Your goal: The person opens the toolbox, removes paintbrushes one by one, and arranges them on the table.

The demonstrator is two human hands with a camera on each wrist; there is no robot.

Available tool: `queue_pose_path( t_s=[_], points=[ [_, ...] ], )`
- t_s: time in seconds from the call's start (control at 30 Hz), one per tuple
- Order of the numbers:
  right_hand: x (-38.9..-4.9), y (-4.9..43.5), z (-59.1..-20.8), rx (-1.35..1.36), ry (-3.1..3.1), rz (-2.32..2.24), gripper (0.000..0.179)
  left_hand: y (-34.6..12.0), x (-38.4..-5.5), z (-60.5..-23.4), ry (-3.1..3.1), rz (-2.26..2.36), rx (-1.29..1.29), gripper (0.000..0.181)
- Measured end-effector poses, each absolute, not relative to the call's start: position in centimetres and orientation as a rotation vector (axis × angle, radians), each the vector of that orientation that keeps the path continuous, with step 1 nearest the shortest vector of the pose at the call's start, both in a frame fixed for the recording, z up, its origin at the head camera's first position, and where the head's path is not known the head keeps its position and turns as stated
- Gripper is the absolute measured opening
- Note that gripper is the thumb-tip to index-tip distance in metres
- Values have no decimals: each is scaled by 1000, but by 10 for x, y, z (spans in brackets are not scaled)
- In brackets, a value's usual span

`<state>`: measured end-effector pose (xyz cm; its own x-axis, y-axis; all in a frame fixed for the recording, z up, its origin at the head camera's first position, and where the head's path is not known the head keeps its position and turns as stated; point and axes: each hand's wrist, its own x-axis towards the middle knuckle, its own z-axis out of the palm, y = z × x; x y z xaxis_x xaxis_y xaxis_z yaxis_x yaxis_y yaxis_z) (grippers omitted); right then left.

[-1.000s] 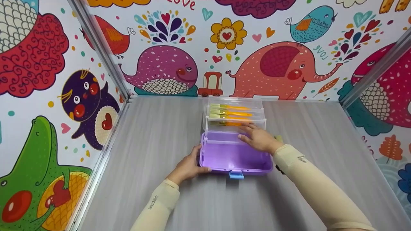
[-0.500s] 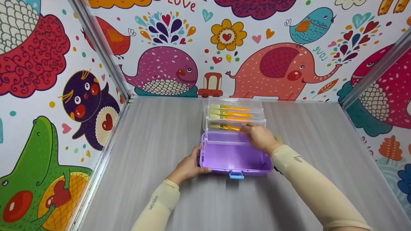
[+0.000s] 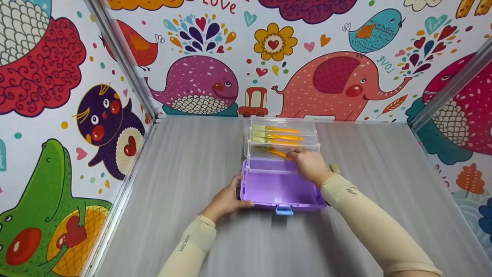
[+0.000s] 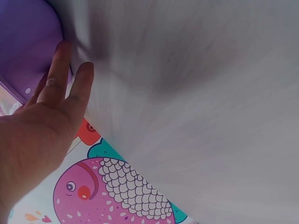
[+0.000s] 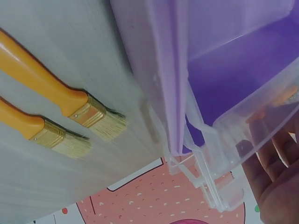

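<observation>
A purple storage box (image 3: 284, 186) stands open on the table, its clear trays (image 3: 283, 154) folded out behind it. My left hand (image 3: 226, 196) holds the box's front left corner, thumb over the rim and fingers along the side wall (image 4: 28, 46). With my right hand (image 3: 309, 163) I pinch the orange handle of a paintbrush (image 3: 278, 152) at the nearer tray. That brush lies slanted, bristles to the left. Behind it, several more orange-handled paintbrushes (image 3: 286, 136) lie in the farther tray. In the right wrist view, the right hand's fingers (image 5: 261, 168) show partly through the clear plastic tray.
Two paintbrushes (image 5: 74, 100) lie on the table right of the box; from the head, only bristles (image 3: 334, 168) show past my right wrist. A blue latch (image 3: 284, 210) sticks out at the front. The patterned back wall (image 3: 200, 82) rises just behind the trays.
My right hand has come down from spread fingers over the tray to a pinch on one paintbrush's handle. The brush has turned from level to slanted. My left hand keeps its place.
</observation>
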<state>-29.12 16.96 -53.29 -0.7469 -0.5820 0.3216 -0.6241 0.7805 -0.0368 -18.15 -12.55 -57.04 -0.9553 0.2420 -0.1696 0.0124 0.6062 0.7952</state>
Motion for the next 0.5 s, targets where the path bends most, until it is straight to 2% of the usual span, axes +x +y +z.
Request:
queue_pose_path(
  t_s=[0.3,0.5],
  points=[
    [-291,168,-530,815,-2779,269,14,-125,-181,-570,2571,1282,208,105],
    [-291,166,-528,789,-2823,353,16,-125,-181,-571,2575,1270,196,105]
  ],
)
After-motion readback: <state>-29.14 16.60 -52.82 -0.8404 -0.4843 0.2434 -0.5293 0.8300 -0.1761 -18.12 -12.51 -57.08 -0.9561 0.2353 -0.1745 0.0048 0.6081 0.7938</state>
